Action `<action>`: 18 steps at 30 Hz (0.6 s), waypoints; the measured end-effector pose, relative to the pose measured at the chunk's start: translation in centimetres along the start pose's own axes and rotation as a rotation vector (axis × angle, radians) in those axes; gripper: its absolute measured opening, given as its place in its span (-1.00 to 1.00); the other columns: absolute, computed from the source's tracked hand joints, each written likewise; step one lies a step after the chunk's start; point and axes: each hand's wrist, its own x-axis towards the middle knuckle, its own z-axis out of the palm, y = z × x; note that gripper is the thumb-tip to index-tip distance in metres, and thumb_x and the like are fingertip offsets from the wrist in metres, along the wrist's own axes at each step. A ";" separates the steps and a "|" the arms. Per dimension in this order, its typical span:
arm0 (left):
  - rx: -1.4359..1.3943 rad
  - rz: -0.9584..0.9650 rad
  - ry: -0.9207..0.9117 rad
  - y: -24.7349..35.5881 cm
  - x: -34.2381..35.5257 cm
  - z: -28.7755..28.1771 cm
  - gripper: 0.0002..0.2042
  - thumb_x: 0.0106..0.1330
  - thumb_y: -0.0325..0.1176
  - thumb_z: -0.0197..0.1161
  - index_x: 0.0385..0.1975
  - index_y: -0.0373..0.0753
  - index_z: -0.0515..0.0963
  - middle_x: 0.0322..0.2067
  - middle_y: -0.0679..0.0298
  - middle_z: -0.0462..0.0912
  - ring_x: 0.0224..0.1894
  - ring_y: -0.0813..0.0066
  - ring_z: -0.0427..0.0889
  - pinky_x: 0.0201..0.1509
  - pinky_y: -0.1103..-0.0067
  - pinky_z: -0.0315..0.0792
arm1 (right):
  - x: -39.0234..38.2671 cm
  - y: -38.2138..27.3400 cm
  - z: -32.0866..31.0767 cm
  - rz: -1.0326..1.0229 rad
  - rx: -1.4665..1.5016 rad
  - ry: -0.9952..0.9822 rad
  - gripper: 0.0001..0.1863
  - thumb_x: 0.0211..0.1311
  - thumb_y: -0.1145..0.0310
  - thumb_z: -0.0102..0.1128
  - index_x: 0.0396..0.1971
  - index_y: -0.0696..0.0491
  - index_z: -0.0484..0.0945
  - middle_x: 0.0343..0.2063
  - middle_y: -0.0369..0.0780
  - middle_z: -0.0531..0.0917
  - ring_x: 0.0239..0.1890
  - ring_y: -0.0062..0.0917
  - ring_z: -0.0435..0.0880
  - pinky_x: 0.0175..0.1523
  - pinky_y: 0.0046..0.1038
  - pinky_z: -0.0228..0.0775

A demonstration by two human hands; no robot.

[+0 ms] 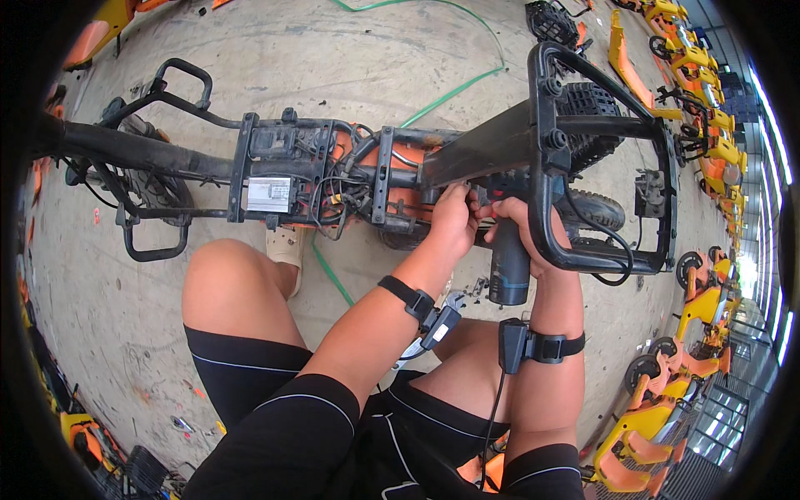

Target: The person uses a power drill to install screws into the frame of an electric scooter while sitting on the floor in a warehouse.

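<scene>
A stripped black scooter frame (200,167) with wiring, an orange deck (404,204) and a silver controller box (267,195) lies across the floor before me. My right hand (521,225) is closed round a dark cordless power tool (508,271), whose upper part is partly hidden behind a tubular frame bar. My left hand (452,218) is beside it, fingers curled at the underside of the large black tube (475,150); what they hold is too hidden to make out. Straps with small devices (437,325) are on both my forearms.
Yellow and orange scooters (700,133) stand in rows along the right, with more at lower left (87,442). A green hose (437,104) runs over the concrete floor (125,292). A black basket (550,25) lies beyond the frame. Small loose parts (179,423) lie at lower left.
</scene>
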 end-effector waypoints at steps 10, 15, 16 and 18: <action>0.057 -0.049 0.030 0.2 0.4 0.1 -0.85 0.51 -0.28 -0.01 -0.35 -0.09 0.39 -0.51 0.40 0.39 -0.58 0.59 0.40 -0.57 0.56 0.29 | 0.8 0.2 -0.2 0.026 0.010 -0.018 -0.70 0.16 0.37 0.20 -0.17 0.27 0.57 -0.39 -0.10 0.71 -0.56 -0.47 0.64 -0.41 -0.45 0.54; 0.044 -0.026 0.013 -0.1 1.0 -0.2 -0.83 0.51 -0.25 0.00 -0.38 -0.07 0.38 -0.57 0.40 0.39 -0.59 0.58 0.40 -0.60 0.54 0.24 | 0.8 0.0 -0.1 0.022 0.007 -0.024 -0.72 0.18 0.37 0.21 -0.18 0.24 0.56 -0.40 -0.10 0.71 -0.58 -0.47 0.63 -0.44 -0.46 0.53; 0.049 -0.045 -0.004 0.0 1.1 -0.6 -0.83 0.51 -0.25 0.00 -0.38 -0.07 0.38 -0.56 0.40 0.39 -0.60 0.58 0.40 -0.59 0.55 0.25 | 0.7 -0.1 0.0 0.020 -0.010 -0.030 -0.72 0.19 0.36 0.22 -0.18 0.24 0.56 -0.40 -0.10 0.71 -0.58 -0.47 0.63 -0.45 -0.46 0.53; 0.062 -0.077 -0.025 0.3 1.0 -0.9 -0.85 0.50 -0.30 -0.02 -0.37 -0.10 0.39 -0.53 0.38 0.40 -0.56 0.58 0.40 -0.53 0.58 0.30 | 0.6 -0.5 0.3 0.015 -0.040 -0.037 -0.72 0.20 0.35 0.23 -0.19 0.24 0.56 -0.40 -0.10 0.71 -0.59 -0.47 0.62 -0.46 -0.47 0.52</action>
